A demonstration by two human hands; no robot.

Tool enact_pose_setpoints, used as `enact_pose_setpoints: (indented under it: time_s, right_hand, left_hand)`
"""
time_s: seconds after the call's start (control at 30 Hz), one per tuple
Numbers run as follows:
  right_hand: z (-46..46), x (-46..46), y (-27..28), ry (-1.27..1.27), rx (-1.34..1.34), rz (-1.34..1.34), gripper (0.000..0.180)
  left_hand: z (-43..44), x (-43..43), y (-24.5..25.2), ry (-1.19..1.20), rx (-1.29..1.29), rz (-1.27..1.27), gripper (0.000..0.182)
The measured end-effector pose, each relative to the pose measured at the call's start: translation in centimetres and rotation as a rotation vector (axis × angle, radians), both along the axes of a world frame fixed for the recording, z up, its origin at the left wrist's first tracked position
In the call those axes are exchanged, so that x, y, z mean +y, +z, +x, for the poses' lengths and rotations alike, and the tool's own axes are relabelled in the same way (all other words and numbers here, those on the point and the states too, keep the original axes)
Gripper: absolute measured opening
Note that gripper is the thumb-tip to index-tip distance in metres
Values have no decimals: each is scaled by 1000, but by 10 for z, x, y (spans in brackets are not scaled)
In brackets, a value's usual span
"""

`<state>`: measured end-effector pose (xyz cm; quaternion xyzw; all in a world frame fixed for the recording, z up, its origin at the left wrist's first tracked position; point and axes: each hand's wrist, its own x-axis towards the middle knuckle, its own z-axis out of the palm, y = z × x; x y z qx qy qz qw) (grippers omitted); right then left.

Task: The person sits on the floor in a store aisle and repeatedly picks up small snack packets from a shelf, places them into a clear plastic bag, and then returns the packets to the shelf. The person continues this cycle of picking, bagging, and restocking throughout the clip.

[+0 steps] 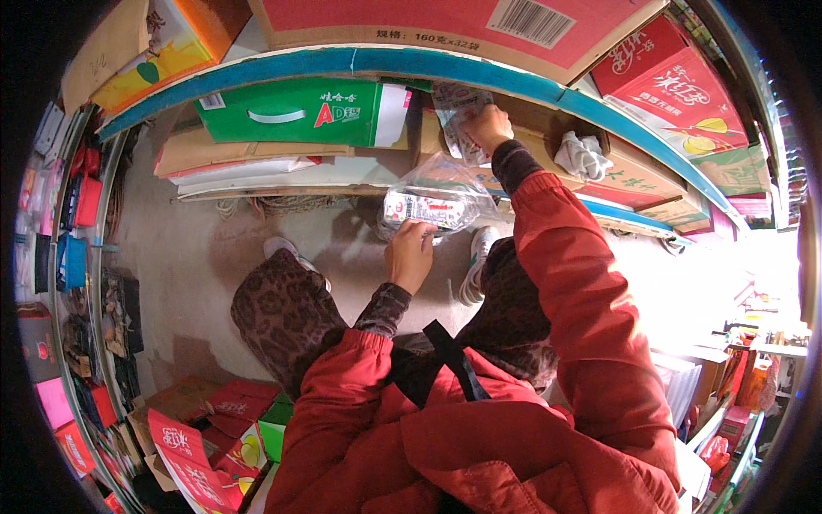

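Note:
My left hand point(411, 256) grips the near edge of a clear plastic bag point(472, 183). Inside the bag lies a white printed pack point(427, 211) with red and dark markings. Farther forward, my right hand point(491, 128) has its fingers on a clear-wrapped printed packet point(453, 106) on the lower shelf, beneath the blue shelf edge point(449, 64). Part of that packet is hidden by the hand. Left of it sits a green drink carton point(289, 112) with a white carrying handle.
A crumpled white cloth or bag point(583, 157) rests in an open cardboard box point(632, 170) at the right. Red cartons point(681, 90) stand on the upper shelf. An opened red carton point(192, 462) lies behind me at the left. Crowded racks point(70, 270) line the left side.

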<state>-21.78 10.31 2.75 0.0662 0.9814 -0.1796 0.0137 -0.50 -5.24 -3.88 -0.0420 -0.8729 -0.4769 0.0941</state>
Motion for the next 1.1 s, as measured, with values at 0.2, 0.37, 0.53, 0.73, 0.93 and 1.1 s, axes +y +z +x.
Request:
enact_pose_setpoints:
  time_s: [0.2, 0.37, 0.53, 0.73, 0.93, 1.1]
  right_hand:
    - [-4, 2, -3, 22, 32, -1, 48]
    - [3, 3, 0, -64, 22, 123, 55]
    - [6, 3, -3, -168, -85, 157, 67]
    - [-5, 10, -7, -193, -152, 121, 77]
    - [-4, 18, -9, -206, 10, 108, 85]
    - [-11, 30, -12, -178, -151, -124, 59]
  left_hand:
    - [2, 1, 2, 17, -62, -4, 11]
    - [2, 2, 5, 20, -65, -17, 11]
    - [2, 2, 7, 16, -91, -19, 10]
    - [1, 3, 6, 19, -67, -12, 10]
    - [2, 2, 5, 27, -56, -6, 10]
    - [1, 1, 4, 25, -62, -21, 10]
